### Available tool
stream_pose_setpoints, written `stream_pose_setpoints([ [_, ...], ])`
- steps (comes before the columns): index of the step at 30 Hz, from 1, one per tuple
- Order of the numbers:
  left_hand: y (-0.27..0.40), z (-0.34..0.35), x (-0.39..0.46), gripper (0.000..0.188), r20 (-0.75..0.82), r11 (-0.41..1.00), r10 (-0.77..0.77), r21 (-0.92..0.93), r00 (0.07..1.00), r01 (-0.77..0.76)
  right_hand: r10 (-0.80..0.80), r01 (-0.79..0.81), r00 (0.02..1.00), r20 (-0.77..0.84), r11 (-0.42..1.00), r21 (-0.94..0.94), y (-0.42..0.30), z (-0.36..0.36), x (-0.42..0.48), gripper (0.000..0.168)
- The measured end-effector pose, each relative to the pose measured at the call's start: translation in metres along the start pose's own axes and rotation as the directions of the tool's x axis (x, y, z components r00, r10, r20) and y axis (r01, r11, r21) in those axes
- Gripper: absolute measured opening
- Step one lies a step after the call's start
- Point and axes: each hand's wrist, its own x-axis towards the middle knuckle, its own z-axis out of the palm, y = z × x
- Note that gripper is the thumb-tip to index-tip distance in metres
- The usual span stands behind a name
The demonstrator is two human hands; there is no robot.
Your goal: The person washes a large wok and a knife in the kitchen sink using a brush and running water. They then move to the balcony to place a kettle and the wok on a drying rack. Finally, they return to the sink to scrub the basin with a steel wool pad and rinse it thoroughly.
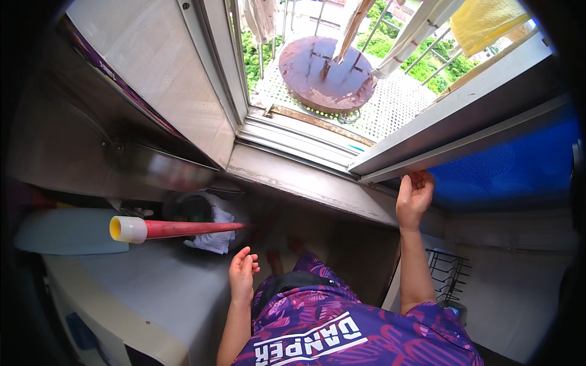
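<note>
My right hand (415,196) is raised to the lower edge of a metal-framed sliding window sash (451,112), its fingers curled against the frame. Blue patterned glass (503,160) fills the pane beside that hand. My left hand (243,266) hangs in front of my body with loosely bent fingers and holds nothing. To its upper left stands a red pole (192,228) with a whitish end cap (136,229), apart from the hand. Through the window opening I see a round chopping block (327,75) with a wet, reflecting top.
The block rests on a perforated metal shelf (405,103) inside railings hung with cloths, one a yellow cloth (487,25). A window sill (302,185) runs below. At left are a white appliance top (137,283), a metal pan (167,169) and a white cloth (215,240). A black wire rack (448,274) hangs at right.
</note>
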Motion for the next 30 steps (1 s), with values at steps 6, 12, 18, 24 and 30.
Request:
stream_pose_setpoints([
  [6, -0.024, -0.01, -0.015, 0.028, -0.083, 0.997, -0.062, -0.048, 0.995, 0.058, -0.027, -0.018, 0.978, 0.209, 0.977, 0.211, -0.017, 0.066, -0.003, 0.032],
  [12, -0.044, -0.031, -0.05, 0.028, -0.299, 0.996, -0.035, -0.089, 0.954, 0.008, -0.13, -0.084, 0.866, 0.483, 0.914, 0.396, -0.028, 0.149, -0.008, 0.035],
  [18, -0.128, -0.062, -0.14, 0.025, -0.696, 0.934, -0.06, -0.292, 0.716, -0.206, -0.347, 0.056, 0.77, 0.535, 0.873, 0.485, -0.028, 0.245, 0.002, 0.035],
  [24, -0.202, -0.046, -0.229, 0.023, -0.89, 0.736, -0.251, -0.431, 0.38, -0.522, -0.52, 0.318, 0.683, 0.513, 0.844, 0.432, -0.032, 0.304, 0.029, 0.043],
  [30, -0.228, -0.077, -0.285, 0.025, -0.915, 0.577, -0.32, -0.393, 0.245, -0.716, -0.648, 0.353, 0.511, 0.565, 0.758, 0.549, -0.074, 0.265, -0.134, 0.036],
])
